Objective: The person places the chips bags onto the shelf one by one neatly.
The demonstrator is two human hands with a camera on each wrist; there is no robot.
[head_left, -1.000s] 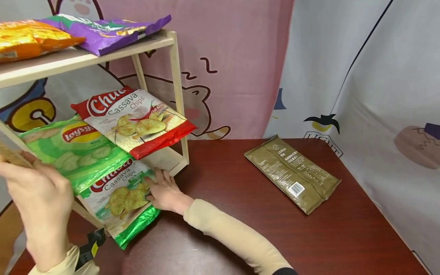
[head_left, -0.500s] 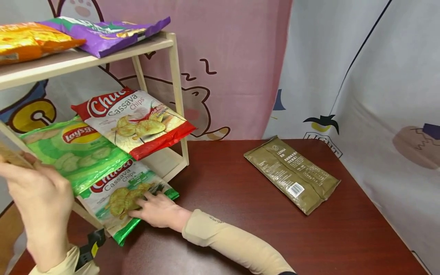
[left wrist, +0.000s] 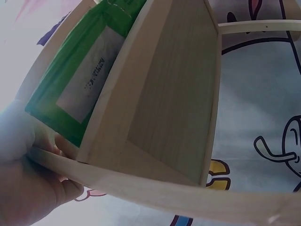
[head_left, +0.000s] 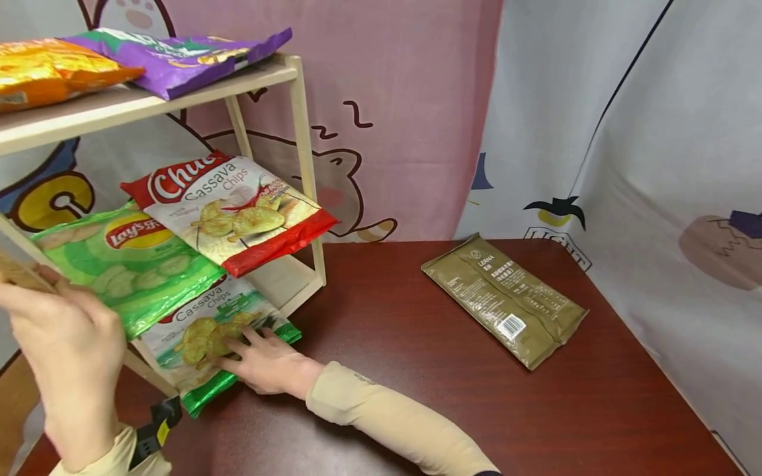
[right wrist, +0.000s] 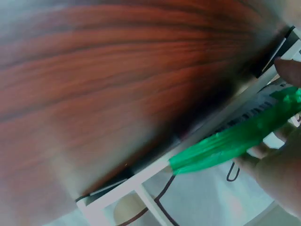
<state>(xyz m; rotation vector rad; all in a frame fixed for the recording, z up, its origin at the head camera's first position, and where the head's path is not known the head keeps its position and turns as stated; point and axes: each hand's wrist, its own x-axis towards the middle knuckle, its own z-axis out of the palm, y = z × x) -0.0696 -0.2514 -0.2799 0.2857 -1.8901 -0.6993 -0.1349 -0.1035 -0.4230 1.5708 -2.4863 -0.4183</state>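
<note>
My left hand [head_left: 68,350] grips the front post of the wooden shelf [head_left: 256,79]; in the left wrist view its fingers curl round the wood. My right hand [head_left: 262,360] holds the front edge of a green-and-white cassava chip bag [head_left: 199,340] on the lowest level. Its fingers spread over the top face. In the right wrist view, the thumb [right wrist: 288,71] lies on the other side of the bag's green edge. Above it, a green Lay's bag [head_left: 139,264] and a red-and-white cassava chip bag [head_left: 232,215] lie tilted, partly overlapping, and jut forward over it.
An orange bag [head_left: 59,73] and a purple bag [head_left: 184,63] lie on the top shelf. A brown-gold packet [head_left: 503,301] lies on the dark red table [head_left: 381,317] to the right. Printed cloth [head_left: 411,132] hangs behind.
My right hand has moved from the bag's right side to its front edge. The green-and-white bag has slid slightly back and left into the shelf. My left hand stays on the post.
</note>
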